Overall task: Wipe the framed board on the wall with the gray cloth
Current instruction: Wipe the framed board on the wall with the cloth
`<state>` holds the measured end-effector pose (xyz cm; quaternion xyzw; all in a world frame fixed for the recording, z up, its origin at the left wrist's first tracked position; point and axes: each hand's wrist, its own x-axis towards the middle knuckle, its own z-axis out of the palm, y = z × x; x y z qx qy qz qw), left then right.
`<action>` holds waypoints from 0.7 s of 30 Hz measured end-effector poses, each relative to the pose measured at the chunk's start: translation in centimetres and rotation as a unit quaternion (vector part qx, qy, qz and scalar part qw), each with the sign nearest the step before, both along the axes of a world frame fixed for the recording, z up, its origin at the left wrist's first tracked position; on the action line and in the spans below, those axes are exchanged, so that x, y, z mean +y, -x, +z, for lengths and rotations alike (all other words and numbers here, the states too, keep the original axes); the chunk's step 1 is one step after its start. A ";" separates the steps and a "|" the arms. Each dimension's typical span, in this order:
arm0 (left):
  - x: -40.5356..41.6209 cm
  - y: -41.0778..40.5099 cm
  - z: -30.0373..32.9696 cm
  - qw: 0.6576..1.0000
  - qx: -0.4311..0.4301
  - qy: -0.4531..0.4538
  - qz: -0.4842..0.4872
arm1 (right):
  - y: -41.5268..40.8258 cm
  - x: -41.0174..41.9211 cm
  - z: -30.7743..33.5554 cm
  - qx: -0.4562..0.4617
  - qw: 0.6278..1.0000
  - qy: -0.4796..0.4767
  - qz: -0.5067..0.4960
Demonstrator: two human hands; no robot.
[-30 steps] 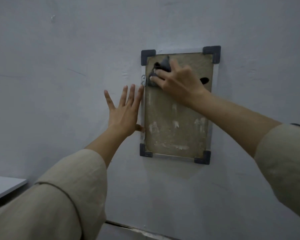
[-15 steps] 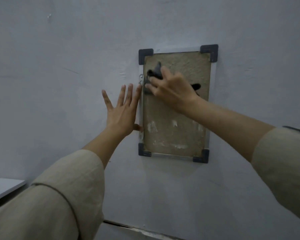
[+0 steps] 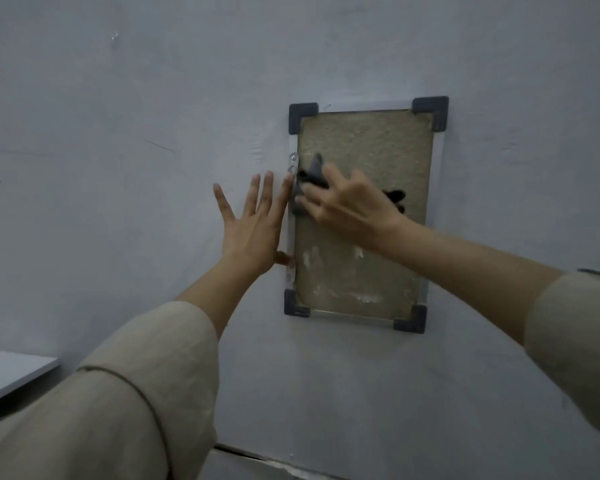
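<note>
On the left our left hand [image 3: 253,226] lies flat and spread against the smooth pale painted wall [image 3: 136,168], holding nothing, its thumb touching the left edge of the rectangular board with a rough tan face, thin metal frame and dark plastic corner caps [image 3: 368,140]. Just right of it our right hand [image 3: 352,202] presses the soft, crumpled gray cloth [image 3: 312,173] against the board's middle left, fingers loosely bent over it. We judge the cloth light and limp, best bunched under the palm, and the board stiff and fixed.
</note>
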<state>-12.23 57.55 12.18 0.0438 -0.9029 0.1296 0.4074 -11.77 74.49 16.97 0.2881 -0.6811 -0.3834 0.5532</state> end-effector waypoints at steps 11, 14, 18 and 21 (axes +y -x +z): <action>0.1 -0.1 -0.1 1.000 0.003 -0.009 -0.008 | -0.7 -0.4 -3.7 -0.019 0.998 0.059 0.009; 0.2 -0.2 0.1 1.000 0.000 -0.011 -0.004 | -1.0 0.2 -4.1 -0.007 0.999 0.047 -0.012; 0.1 -0.1 0.1 1.000 0.000 -0.014 -0.006 | -0.3 -0.6 0.4 0.050 0.997 0.048 -0.021; 0.0 -0.2 0.1 1.000 -0.008 -0.016 -0.010 | -0.3 -1.1 4.0 0.029 0.983 0.179 -0.023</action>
